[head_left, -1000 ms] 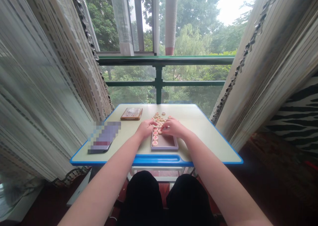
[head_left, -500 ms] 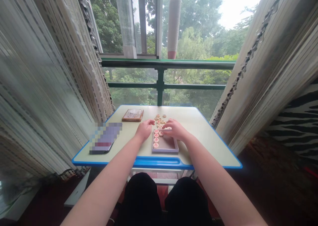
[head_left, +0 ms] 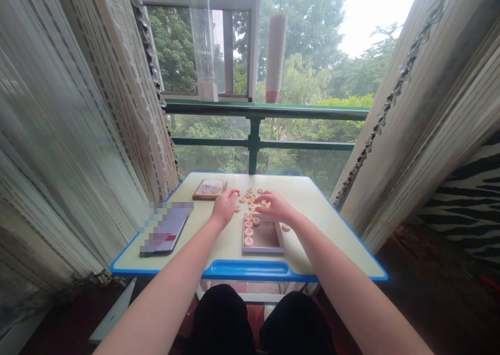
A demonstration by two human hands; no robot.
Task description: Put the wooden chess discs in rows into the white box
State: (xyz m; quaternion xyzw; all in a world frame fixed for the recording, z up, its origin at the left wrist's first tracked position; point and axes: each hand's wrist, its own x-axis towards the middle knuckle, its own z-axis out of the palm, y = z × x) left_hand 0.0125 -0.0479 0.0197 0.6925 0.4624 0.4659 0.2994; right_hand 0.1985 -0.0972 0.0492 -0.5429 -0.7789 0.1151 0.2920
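Note:
My left hand (head_left: 225,208) is left of the scattered pieces, its fingers bent together; whether anything is inside them is hidden. With thumb and fingers apart, my right hand (head_left: 275,207) hovers over the far edge of a shallow open box (head_left: 264,250). Several round xiangqi pieces with red characters line the box's left side, and one more piece (head_left: 255,221) lies beside that column. Beyond the box, loose xiangqi pieces (head_left: 242,199) are spread on the table, partly hidden by my right fingers. One piece (head_left: 286,227) lies right of the box, near my right wrist.
A flat box with a printed lid (head_left: 210,188) lies at the table's back left. A phone-like slab (head_left: 172,235), partly blurred, lies at the left. The pale table (head_left: 328,240) has a blue rim and a blue front groove (head_left: 250,267). Curtains flank both sides.
The view has tilted up slightly, so everything sits lower. My left hand has drawn left from the loose pieces, its fingers closing. My right hand has shifted a little forward off the box.

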